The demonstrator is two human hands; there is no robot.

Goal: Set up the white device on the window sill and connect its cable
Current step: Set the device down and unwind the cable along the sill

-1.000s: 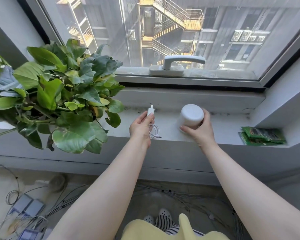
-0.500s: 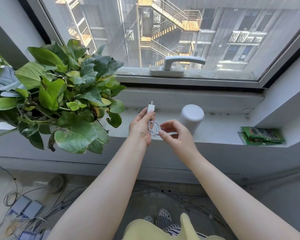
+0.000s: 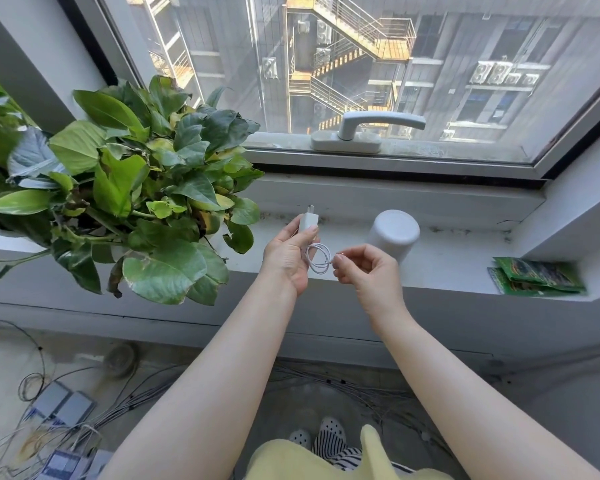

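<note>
A white cylindrical device (image 3: 392, 232) stands upright on the window sill (image 3: 447, 265), untouched. My left hand (image 3: 288, 254) holds a white plug adapter (image 3: 308, 221) with its prongs pointing up, just left of the device. A thin white cable (image 3: 319, 259) hangs coiled from the adapter between my hands. My right hand (image 3: 368, 271) pinches the free end of that cable, in front of the device and a little below it.
A large leafy green plant (image 3: 129, 206) fills the sill's left side, close to my left hand. Green packets (image 3: 537, 277) lie at the sill's right end. A window handle (image 3: 368, 128) sits above. Cables and boxes (image 3: 59, 410) cover the floor below.
My right hand let go of the device, moved left to the coiled cable and pinched its end. The left hand raised the adapter slightly.
</note>
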